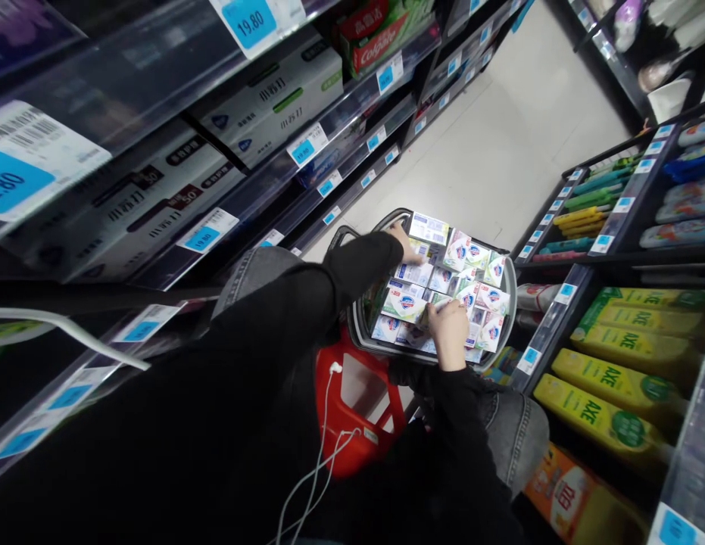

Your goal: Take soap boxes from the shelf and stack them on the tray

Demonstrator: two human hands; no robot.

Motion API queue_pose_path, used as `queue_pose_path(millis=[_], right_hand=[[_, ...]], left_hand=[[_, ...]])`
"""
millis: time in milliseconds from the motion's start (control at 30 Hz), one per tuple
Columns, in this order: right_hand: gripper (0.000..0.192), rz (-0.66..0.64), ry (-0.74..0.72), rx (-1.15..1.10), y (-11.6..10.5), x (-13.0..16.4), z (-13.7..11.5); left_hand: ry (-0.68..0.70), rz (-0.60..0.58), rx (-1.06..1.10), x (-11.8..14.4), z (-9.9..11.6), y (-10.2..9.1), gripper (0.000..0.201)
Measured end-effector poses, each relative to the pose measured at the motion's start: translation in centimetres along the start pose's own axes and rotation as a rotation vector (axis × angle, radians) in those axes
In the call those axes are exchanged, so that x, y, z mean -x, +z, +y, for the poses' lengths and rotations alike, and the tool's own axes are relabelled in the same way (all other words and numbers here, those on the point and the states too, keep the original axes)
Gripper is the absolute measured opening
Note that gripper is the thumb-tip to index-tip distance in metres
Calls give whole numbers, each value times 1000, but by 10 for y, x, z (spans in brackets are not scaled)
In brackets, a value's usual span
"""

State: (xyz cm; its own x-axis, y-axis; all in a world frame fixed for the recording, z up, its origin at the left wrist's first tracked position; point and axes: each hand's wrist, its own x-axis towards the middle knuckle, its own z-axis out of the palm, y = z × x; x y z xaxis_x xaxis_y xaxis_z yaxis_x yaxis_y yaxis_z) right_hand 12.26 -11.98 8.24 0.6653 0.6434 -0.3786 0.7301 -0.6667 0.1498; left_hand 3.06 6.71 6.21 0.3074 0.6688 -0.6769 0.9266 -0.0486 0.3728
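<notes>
Black sleeves lead to our hands in the grey basket (360, 318): right hand (448, 333) curled onto white-green soap boxes (406, 303), left hand (406, 244) fingers hidden.

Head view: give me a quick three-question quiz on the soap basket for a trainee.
1. True or false: both hands are inside the grey basket.
2. What lies directly below the grey basket? A) a red basket B) a cardboard carton C) a blue crate
3. Fill in: the yellow bottles on the right-hand shelf carry the brand name ____.

Key
1. True: the left hand reaches the far side and the right hand rests on the soap boxes at the near side.
2. A, the red basket.
3. AXE.
</notes>
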Motion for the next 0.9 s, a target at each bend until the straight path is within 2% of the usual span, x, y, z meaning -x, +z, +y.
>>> queue_pose_path(millis=[133,267,467,600,733,800,900], right_hand=[[48,95,47,-55,10,-2,-13],[56,104,121,-105,8,-8,-16],[59,85,158,-148,6,-8,-20],[65,60,229,-157,5,-9,-24],[60,42,235,-206,7,-9,-27],[59,62,227,-224,10,-7,-26],[55,184,155,-217,13,-9,-20]], left_hand=[[-9,57,-29,23,11,25,114],[-49,89,-10,23,18,31,108],[-3,134,-22,24,19,27,106],[26,143,-50,30,22,26,115],[61,140,-66,28,17,16,123],[118,120,-67,20,11,6,124],[229,76,-41,0,0,-8,120]])
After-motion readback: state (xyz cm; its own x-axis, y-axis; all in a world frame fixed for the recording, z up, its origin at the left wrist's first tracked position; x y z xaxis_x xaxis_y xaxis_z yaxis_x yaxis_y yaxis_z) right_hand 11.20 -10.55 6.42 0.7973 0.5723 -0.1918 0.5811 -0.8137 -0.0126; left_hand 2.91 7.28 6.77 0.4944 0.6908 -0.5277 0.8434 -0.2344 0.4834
